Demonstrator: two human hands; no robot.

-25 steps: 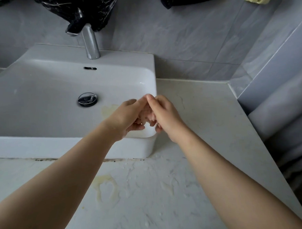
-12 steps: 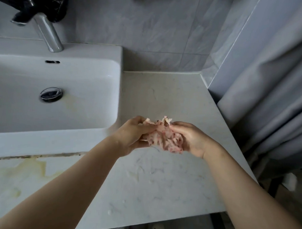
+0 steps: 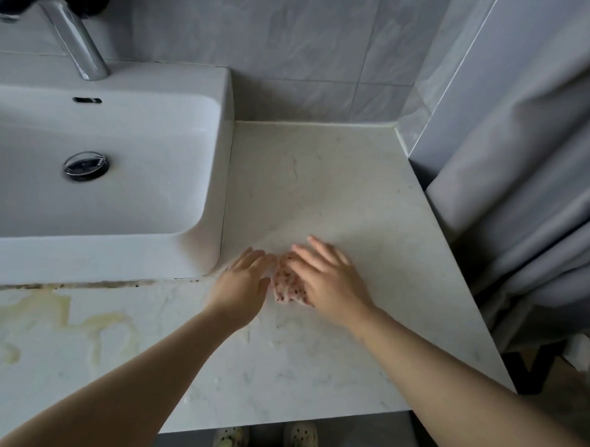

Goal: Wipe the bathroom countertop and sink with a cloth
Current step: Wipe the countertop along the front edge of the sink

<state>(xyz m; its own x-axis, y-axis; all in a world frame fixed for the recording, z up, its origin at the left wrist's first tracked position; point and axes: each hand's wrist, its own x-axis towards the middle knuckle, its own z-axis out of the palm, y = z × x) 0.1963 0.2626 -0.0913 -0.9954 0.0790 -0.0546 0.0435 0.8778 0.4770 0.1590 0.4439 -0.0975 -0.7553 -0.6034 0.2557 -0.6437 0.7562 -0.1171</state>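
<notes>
Nearest, spotted shoes [image 3: 265, 440] on the floor, well in front of the sink [image 3: 87, 257]. Then yellow stains [image 3: 100, 325] on the counter [image 3: 319, 189], just in front of the sink. Off the sink's front right corner, left hand [image 3: 239, 288] and right hand [image 3: 329, 282], fingers straight, pressing a small pink speckled cloth [image 3: 287, 287] onto the counter. Farthest, faucet [image 3: 76, 43] at the sink's back rim.

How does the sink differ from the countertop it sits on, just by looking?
The sink is plain, smooth white, while the countertop is marbled with faint grey veins. The sink stands raised as a hollow basin with rounded corners, while the countertop lies flat. The countertop has yellowish stains in front of the sink. The cloth, left hand and right hand are on the countertop, not the sink. Both surfaces are pale.
</notes>
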